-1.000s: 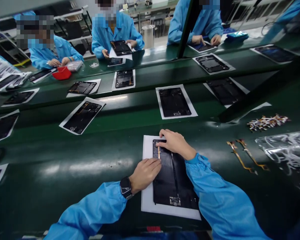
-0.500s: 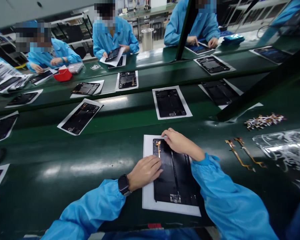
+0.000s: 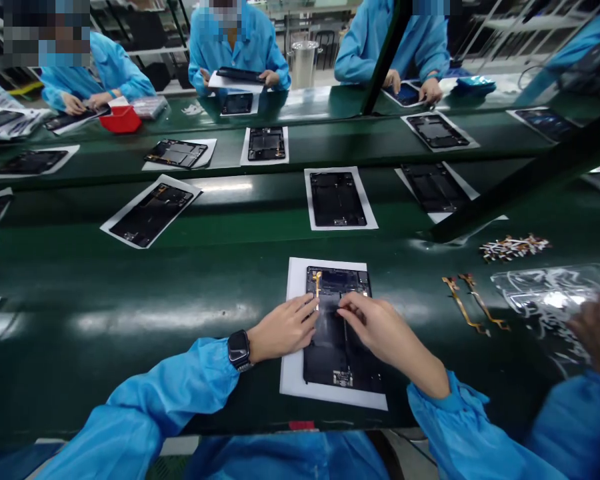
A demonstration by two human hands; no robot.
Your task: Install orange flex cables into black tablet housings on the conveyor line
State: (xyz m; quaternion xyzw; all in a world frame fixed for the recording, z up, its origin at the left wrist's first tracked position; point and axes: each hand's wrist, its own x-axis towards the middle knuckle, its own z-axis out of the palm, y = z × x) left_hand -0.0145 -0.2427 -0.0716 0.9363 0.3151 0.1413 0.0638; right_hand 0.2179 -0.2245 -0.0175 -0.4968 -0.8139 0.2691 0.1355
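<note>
A black tablet chassis (image 3: 336, 353) lies open-side up on a white sheet (image 3: 294, 373) at the near edge of the green belt. A thin gold flex cable (image 3: 318, 283) runs down its upper left part. My left hand (image 3: 283, 327), with a black watch on the wrist, rests on the chassis's left edge, its fingertips by the cable's lower end. My right hand (image 3: 375, 328) lies over the chassis's middle, fingers curled and pressing near the top.
Two loose gold flex cables (image 3: 467, 303) and a clear plastic sheet (image 3: 550, 293) lie to the right, where another person's hand (image 3: 597, 333) reaches in. More chassis on sheets (image 3: 337, 198) ride the belts beyond. People in blue coats work opposite. A dark post (image 3: 520, 180) slants across the right.
My right hand has drawn back from the chassis's top left corner to its middle, baring the gold cable. The view has tilted down, and another person's hand has come in at the right.
</note>
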